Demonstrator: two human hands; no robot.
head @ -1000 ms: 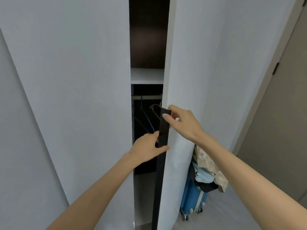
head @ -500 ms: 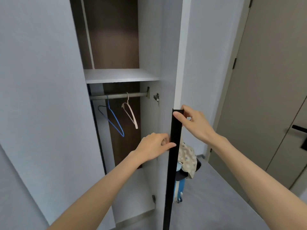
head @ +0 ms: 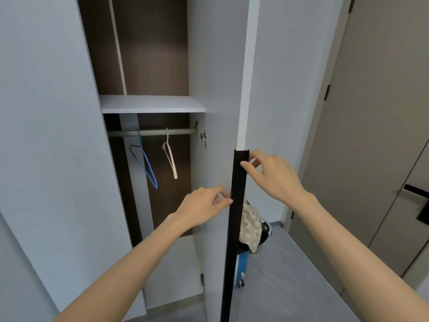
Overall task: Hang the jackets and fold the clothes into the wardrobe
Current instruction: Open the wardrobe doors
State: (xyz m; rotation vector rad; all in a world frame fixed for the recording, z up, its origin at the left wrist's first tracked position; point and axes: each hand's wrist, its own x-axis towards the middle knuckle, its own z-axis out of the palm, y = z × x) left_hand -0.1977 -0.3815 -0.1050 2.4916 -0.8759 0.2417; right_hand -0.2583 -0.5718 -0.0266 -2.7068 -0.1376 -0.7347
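On wardrobe door (head: 218,89): right grip (head: 271,175) pinches black handle strip (head: 234,228) top; left grip (head: 204,205) pinches lower.

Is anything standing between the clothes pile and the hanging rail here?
The open door, edge-on, stands between the clothes pile and the wardrobe opening; left hand and right hand hold its black edge. The rail is unobstructed, carrying two bare hangers.

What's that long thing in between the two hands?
The black handle strip on the wardrobe door edge runs upright between them in the head view. The right hand pinches it near its top; the left hand holds it lower down.
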